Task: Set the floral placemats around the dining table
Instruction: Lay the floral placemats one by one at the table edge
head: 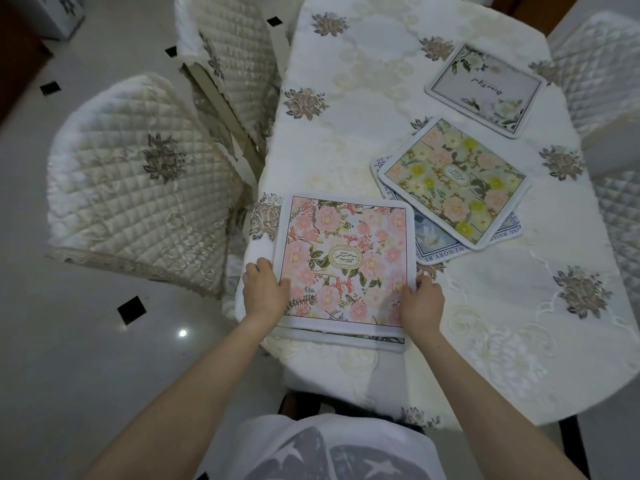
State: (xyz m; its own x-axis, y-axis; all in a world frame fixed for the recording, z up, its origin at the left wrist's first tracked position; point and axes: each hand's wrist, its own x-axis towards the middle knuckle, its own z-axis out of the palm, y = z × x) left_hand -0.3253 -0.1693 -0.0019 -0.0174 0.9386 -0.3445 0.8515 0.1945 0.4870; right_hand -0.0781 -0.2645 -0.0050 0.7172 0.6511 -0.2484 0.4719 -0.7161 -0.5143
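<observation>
A pink floral placemat (346, 258) lies at the table's near left edge, on top of another mat whose edge (346, 341) peeks out beneath it. My left hand (265, 289) grips its left side and my right hand (420, 301) grips its right side. Further in, a yellow-and-pink floral placemat (453, 181) rests askew on a blue-bordered placemat (436, 244). A pale grey placemat with white flowers (485, 88) lies at the far right.
The table wears an embroidered white cloth (363, 98). Quilted covered chairs stand on the left (138, 188), (228, 53) and on the right (602, 81). The floor is glossy tile with black insets (131, 310).
</observation>
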